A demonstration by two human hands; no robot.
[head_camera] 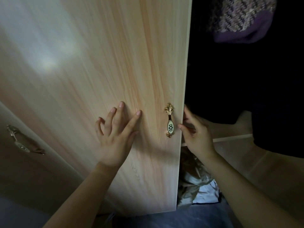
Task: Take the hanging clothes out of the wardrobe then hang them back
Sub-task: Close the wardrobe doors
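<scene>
left hand point(116, 140) flat with fingers spread; right hand point(196, 134) curled, gripping.

You face a smooth, pale wood-grain door point(102, 66) with a glossy gold metal handle point(169, 121); a knitted woollen garment point(241, 17) hangs above.

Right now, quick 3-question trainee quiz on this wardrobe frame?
1. True or false: the left hand lies flat on the door.
2. The right hand grips: A) the handle B) the door's edge C) the sweater.
3. Fill in: the sweater's hem is ___ in colour.

Key: 1 true; 2 B; 3 purple.
</scene>
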